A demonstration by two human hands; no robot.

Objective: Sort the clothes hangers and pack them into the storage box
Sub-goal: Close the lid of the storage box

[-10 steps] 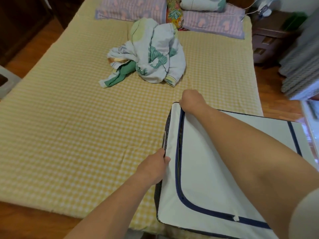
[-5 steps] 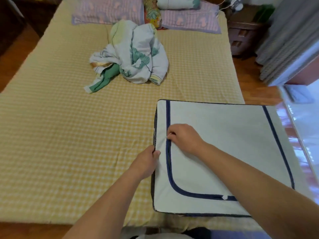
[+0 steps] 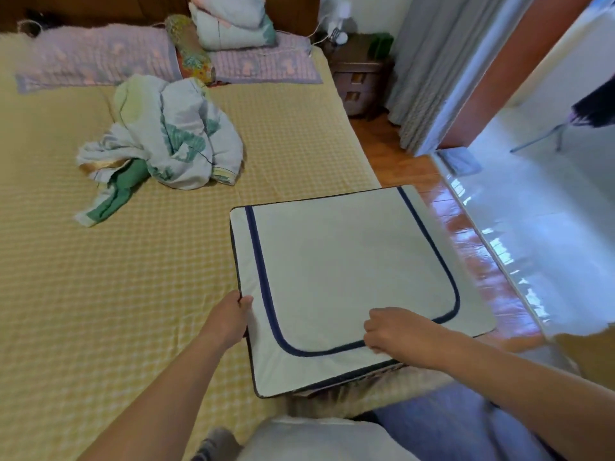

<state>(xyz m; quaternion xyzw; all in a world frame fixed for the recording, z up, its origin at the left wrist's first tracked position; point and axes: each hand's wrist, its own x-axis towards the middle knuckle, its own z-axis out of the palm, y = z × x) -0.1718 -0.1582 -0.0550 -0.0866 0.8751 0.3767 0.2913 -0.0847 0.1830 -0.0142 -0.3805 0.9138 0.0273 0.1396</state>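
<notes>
Now the storage box (image 3: 349, 281) lies flat on the near right corner of the bed (image 3: 100, 294), its white top face up and the navy zipper line tracing a U across it, with the right edge reaching just past the side of the mattress. Half a second ago the right hand (image 3: 396, 331) sat up near the left run of that zipper; it has slid along to the bottom stretch and its fingers are curled down onto the navy line there, though whether they pinch the pull itself I cannot tell, since the hand hides it. Left hand (image 3: 229, 319) has dropped a touch too, and it grips the box's left edge near the front corner, thumb on top and fingers wrapped under. Box looks shifted as well, sitting squarer and nearer the person than before. Moving outward, the crumpled white and green quilt (image 3: 166, 141) lies well apart in the middle of the yellow checked bed. Beyond it the purple pillows (image 3: 96, 58) run along the head, with a floral bolster (image 3: 191, 48) between them. Off to the right stands a dark bedside cabinet (image 3: 359, 81), beside grey curtains (image 3: 429, 61).
</notes>
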